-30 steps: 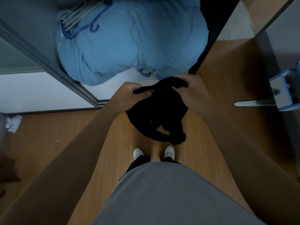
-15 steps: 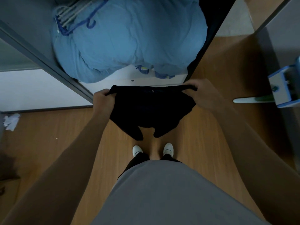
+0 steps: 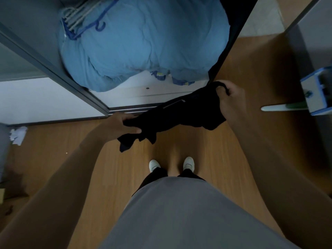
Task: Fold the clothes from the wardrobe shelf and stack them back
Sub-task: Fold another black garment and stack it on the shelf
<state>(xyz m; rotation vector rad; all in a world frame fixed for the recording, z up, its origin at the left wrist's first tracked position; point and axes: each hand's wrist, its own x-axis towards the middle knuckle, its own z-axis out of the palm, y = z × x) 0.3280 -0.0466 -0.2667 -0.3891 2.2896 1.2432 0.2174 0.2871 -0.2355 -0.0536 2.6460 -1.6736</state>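
Hands gripping black garment (image 3: pixel 179 115), left hand (image 3: pixel 120 125) low, right hand (image 3: pixel 231 101) high

The person stands on the floor (image 3: pixel 179 146), facing the wardrobe shelf (image 3: pixel 143 95). A big soft bundle (image 3: pixel 143 42) sits on the shelf, and some hangers (image 3: pixel 84 20) lie on top of it, toward the left. In front of the shelf, a piece of clothing (image 3: pixel 179 115) hangs over the floor between both hands. The left hand (image 3: pixel 118 125) holds the end nearer the body. The right hand (image 3: pixel 231 99) holds the farther end, by the shelf's right side. Crumpled paper (image 3: pixel 18 134) lies on the floor, far left.
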